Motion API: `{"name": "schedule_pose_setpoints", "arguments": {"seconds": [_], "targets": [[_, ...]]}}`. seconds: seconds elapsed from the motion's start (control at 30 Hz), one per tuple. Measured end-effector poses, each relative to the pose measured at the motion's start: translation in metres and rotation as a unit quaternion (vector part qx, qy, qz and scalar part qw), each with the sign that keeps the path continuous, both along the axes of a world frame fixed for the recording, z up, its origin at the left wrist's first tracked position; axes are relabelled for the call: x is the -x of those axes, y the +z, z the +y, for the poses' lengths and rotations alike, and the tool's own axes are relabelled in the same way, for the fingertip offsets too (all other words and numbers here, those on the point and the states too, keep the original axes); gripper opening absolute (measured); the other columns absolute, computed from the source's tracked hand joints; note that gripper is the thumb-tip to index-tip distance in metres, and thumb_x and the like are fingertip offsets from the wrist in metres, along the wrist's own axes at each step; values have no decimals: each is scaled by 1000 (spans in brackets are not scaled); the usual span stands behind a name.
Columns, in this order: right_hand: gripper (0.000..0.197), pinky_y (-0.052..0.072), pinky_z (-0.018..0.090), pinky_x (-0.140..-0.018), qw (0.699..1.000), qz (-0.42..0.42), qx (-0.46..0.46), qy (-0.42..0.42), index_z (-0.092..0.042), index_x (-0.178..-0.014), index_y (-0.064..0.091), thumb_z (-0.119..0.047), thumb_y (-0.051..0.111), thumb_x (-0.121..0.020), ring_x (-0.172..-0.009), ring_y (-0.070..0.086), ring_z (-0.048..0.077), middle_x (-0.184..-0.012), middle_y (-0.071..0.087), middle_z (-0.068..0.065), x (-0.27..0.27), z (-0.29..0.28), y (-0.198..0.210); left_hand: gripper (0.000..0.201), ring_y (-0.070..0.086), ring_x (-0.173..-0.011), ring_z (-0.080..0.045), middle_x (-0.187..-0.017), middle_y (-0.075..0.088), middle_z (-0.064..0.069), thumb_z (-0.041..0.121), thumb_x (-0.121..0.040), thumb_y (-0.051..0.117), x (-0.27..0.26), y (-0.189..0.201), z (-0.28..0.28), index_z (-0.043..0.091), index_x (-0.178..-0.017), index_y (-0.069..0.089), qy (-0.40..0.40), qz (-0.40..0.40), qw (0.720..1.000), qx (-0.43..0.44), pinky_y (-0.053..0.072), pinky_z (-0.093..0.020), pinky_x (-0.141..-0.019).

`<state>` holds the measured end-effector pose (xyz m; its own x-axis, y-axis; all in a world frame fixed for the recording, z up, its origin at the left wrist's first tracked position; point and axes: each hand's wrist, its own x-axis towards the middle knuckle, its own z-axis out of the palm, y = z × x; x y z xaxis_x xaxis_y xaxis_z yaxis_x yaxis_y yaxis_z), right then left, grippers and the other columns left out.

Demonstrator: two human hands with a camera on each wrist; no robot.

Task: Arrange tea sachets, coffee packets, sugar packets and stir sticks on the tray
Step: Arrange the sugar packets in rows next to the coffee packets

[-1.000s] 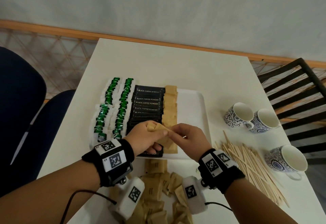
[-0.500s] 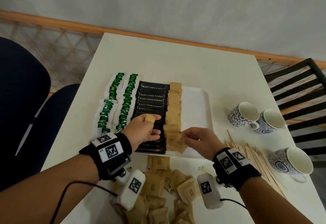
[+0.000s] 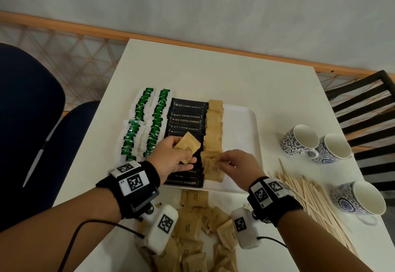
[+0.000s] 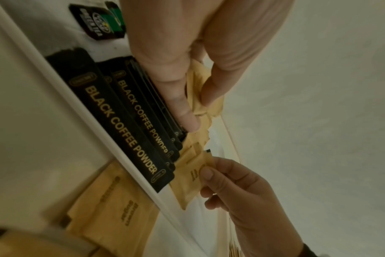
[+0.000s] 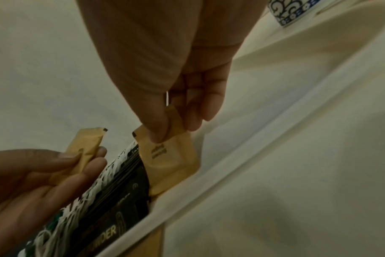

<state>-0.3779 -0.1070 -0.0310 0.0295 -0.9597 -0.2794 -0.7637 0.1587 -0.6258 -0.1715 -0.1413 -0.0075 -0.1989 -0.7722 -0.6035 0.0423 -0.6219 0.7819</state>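
Observation:
A white tray (image 3: 241, 126) carries two rows of green tea sachets (image 3: 147, 126), a column of black coffee packets (image 3: 186, 119) and a column of brown sugar packets (image 3: 214, 130). My left hand (image 3: 177, 156) hovers over the coffee column and holds a brown sugar packet (image 3: 187, 146) between thumb and fingers. My right hand (image 3: 233, 164) pinches another sugar packet (image 3: 211, 167) at the near end of the sugar column, its lower edge against the tray. The right wrist view shows that pinched sugar packet (image 5: 169, 156) beside the coffee packets.
A loose heap of sugar packets (image 3: 198, 229) lies on the white table in front of the tray. Wooden stir sticks (image 3: 310, 199) lie to the right. Three blue-patterned cups (image 3: 299, 139) stand at the far right. A dark chair sits left, a black slatted chair right.
My hands have parted. The right hand carried one sugar packet down to the near end of the sugar column, while the left hand kept its packet above the coffee packets.

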Motion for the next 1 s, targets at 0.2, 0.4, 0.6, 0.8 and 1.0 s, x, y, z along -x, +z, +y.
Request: {"name": "schedule_pose_setpoints", "arguments": {"seconds": [0.2,0.4,0.6,0.8,1.0], "targets": [[10,38,10,-73,999,1,-35,31,-31,-95,71,-31,66,-86,-81,52,-2,-86,55,-15,-1,5,-6,24,67,-82,-24,-105,63,-16,-6,-91,53,0,-3,1,10,-109,57,9,7,1000,-3,60,-27,-66],[11,38,8,-65,999,-10,37,1,-34,-93,67,-27,67,-84,-72,51,-1,-86,51,-14,-4,7,-7,35,69,-79,-27,-105,63,-16,-8,-88,58,0,-3,0,13,-115,51,-5,-2,1000,-2,60,-29,-63],[16,45,12,-75,986,-117,89,-75,-41,-101,65,-32,55,-93,-86,59,-2,-97,63,-18,-11,7,12,26,66,-70,-15,-91,68,-6,-4,-89,58,4,-3,4,16,-104,64,-72,-57,994,54,55,-22,-59],[16,49,22,-78,998,-36,30,39,-29,-101,71,-31,61,-88,-81,60,4,-87,68,-13,-15,9,22,30,63,-79,-13,-90,66,-5,-2,-81,69,15,4,9,24,-94,63,-133,-83,981,110,54,-23,-66],[5,54,32,-83,990,-117,-22,-73,-25,-84,73,-28,72,-80,-81,67,10,-82,73,-6,0,21,16,12,65,-80,-17,-97,67,-10,8,-90,61,17,3,11,18,-98,61,-90,-79,988,99,57,-28,-72]]}}
